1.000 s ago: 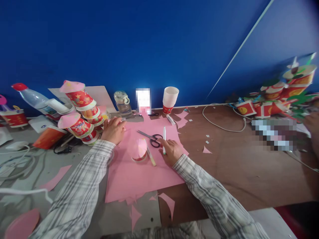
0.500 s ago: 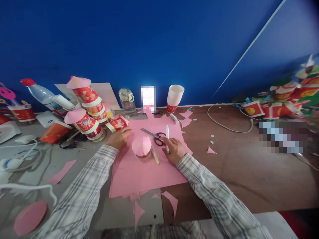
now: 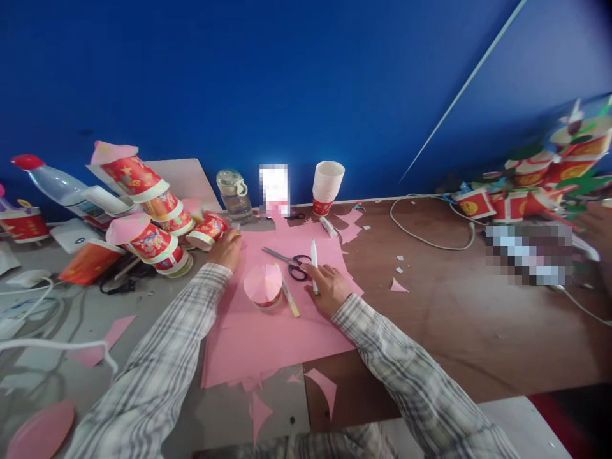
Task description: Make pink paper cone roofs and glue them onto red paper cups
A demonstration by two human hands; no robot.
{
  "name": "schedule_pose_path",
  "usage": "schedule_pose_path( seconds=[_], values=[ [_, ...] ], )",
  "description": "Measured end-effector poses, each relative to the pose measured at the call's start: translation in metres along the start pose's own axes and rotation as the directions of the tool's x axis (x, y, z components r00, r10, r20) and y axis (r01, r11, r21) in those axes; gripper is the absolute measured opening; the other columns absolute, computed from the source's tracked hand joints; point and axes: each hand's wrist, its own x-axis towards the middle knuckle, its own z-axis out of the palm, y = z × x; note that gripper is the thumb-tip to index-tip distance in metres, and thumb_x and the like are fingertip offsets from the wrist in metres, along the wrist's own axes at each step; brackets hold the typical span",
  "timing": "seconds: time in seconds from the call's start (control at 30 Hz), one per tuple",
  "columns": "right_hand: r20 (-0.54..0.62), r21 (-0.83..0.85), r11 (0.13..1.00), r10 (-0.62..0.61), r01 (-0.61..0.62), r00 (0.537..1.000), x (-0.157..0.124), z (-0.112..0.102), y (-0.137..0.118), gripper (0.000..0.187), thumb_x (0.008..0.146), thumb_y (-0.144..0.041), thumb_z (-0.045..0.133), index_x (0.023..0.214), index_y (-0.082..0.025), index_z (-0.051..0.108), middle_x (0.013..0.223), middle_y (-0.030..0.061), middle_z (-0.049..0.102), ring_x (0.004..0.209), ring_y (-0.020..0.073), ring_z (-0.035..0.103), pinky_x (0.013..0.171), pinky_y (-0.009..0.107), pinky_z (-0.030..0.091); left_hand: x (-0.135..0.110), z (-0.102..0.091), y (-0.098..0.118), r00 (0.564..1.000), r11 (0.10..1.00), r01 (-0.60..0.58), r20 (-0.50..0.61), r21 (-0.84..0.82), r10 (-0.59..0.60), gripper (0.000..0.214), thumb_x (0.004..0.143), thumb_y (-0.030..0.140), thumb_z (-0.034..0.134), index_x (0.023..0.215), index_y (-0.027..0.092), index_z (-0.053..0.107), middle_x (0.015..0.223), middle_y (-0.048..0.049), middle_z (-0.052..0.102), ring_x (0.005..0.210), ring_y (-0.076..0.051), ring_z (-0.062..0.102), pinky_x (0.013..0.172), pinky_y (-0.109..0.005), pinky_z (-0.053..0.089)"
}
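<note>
My right hand [image 3: 329, 287] is closed on a white marker [image 3: 314, 253], which stands nearly upright with its green end down. Its fingertips reach the black handles of the scissors [image 3: 291, 261], whose blades point up and left. My left hand [image 3: 225, 252] is at the left edge of the pink paper [image 3: 277, 344], its fingers curled together; what they hold, if anything, is hidden. Just left of it lies a red patterned paper cup [image 3: 209, 229] on its side. Between my hands, a small cup with a pink paper cone [image 3: 263, 284] on top sits beside a narrow yellowish-tipped stick [image 3: 291, 299].
Red cup towers with pink cone tops [image 3: 150, 245] lean at the left, near a plastic bottle [image 3: 60, 188]. At the back stand a water jar [image 3: 234, 197], stacked paper cups [image 3: 329, 182] and a glue stick [image 3: 328, 227]. A white cable [image 3: 430, 241] and decorated cups [image 3: 509, 205] lie right.
The view has shifted slightly, moving most things left. The red cup by my left hand has tipped over onto its side, and that hand has turned. My right hand keeps the marker.
</note>
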Motion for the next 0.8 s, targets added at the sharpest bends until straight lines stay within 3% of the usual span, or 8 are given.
schedule_pose_path(
  seconds=[0.17, 0.33, 0.43, 0.6, 0.7, 0.8],
  values=[
    [0.018, -0.008, 1.000, 0.005, -0.005, 1.000, 0.000, -0.002, -0.002, 0.050, 0.087, -0.020, 0.057, 0.137, -0.014, 0.057, 0.103, 0.0103, 0.075, 0.090, 0.0254, 0.063, 0.079, 0.036, 0.050, 0.015, 0.000, 0.015, 0.993, 0.992, 0.117, -0.009, 0.057, -0.117, 0.026, 0.073, 0.003, 0.042, 0.098, 0.001, 0.050, 0.112, -0.0205, 0.048, 0.097, -0.025, 0.049, 0.083, -0.046, 0.038],
    [0.027, -0.010, 1.000, 0.005, -0.005, 1.000, 0.001, -0.004, -0.002, 0.052, 0.089, -0.020, 0.057, 0.140, -0.015, 0.054, 0.100, 0.0093, 0.075, 0.090, 0.0251, 0.063, 0.081, 0.036, 0.050, 0.023, 0.005, 0.020, 0.966, 0.960, 0.258, -0.010, 0.106, -0.259, 0.023, 0.078, 0.025, 0.048, 0.097, 0.012, 0.052, 0.103, -0.0084, 0.054, 0.095, -0.021, 0.052, 0.082, -0.045, 0.044],
    [0.027, -0.011, 1.000, 0.006, -0.006, 1.000, 0.001, -0.004, -0.002, 0.051, 0.089, -0.020, 0.057, 0.140, -0.017, 0.054, 0.100, 0.0090, 0.074, 0.091, 0.0248, 0.062, 0.081, 0.036, 0.050, 0.026, 0.008, 0.020, 0.954, 0.949, 0.298, -0.012, 0.100, -0.298, 0.028, 0.077, 0.031, 0.050, 0.100, 0.014, 0.050, 0.105, -0.0073, 0.054, 0.094, -0.020, 0.053, 0.080, -0.043, 0.046],
    [0.018, -0.010, 1.000, 0.008, -0.007, 1.000, 0.002, -0.003, -0.002, 0.052, 0.087, -0.020, 0.059, 0.138, -0.017, 0.055, 0.097, 0.0091, 0.074, 0.089, 0.0249, 0.062, 0.079, 0.035, 0.048, 0.028, 0.000, 0.023, 0.962, 0.962, 0.272, -0.040, -0.006, -0.272, 0.018, 0.077, 0.022, 0.050, 0.091, 0.012, 0.053, 0.096, -0.0070, 0.056, 0.087, -0.019, 0.054, 0.077, -0.043, 0.046],
    [0.001, -0.004, 1.000, 0.002, -0.002, 1.000, 0.001, -0.003, -0.002, 0.051, 0.087, -0.020, 0.059, 0.137, -0.017, 0.056, 0.096, 0.0087, 0.074, 0.088, 0.0243, 0.062, 0.078, 0.035, 0.048, 0.022, -0.015, 0.027, 0.974, 0.972, 0.200, -0.089, -0.120, -0.211, 0.011, 0.073, 0.009, 0.049, 0.083, 0.010, 0.054, 0.090, -0.0089, 0.055, 0.080, -0.019, 0.054, 0.073, -0.043, 0.044],
    [-0.027, 0.006, 1.000, -0.009, 0.010, 1.000, 0.000, -0.001, -0.001, 0.050, 0.086, -0.018, 0.060, 0.136, -0.017, 0.056, 0.094, 0.0085, 0.074, 0.087, 0.0238, 0.062, 0.077, 0.034, 0.047, 0.008, -0.035, 0.033, 0.969, 0.958, 0.128, -0.173, -0.257, -0.177, 0.017, 0.072, 0.013, 0.051, 0.089, 0.013, 0.052, 0.092, -0.0071, 0.055, 0.078, -0.017, 0.053, 0.073, -0.038, 0.044]
  ],
)
